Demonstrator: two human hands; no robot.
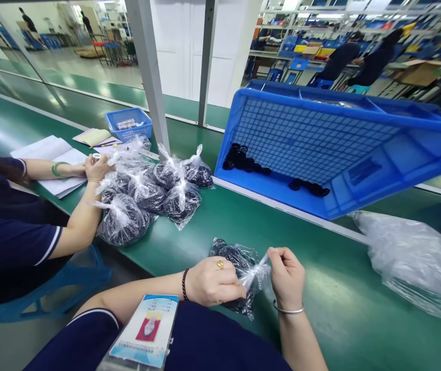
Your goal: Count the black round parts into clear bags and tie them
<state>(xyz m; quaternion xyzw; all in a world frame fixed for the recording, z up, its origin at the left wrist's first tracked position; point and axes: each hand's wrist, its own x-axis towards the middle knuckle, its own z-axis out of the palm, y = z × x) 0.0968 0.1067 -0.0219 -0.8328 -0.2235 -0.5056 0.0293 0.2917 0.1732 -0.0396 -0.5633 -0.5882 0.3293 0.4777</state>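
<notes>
A clear plastic bag with black parts inside lies on the green bench right in front of me. Its neck is gathered and twisted, apparently in a knot. My left hand is closed on the bag at the near side of that neck, with a ring and a beaded bracelet showing. My right hand pinches the other end of the twisted plastic between thumb and finger, pulled out to the right. Part of the bag is hidden behind my left hand.
Several tied bags of black parts are heaped left. A co-worker's hands are beside them, near an open notebook. A tilted blue crate holds some black rings. Clear plastic bags lie right; a small blue basket stands behind.
</notes>
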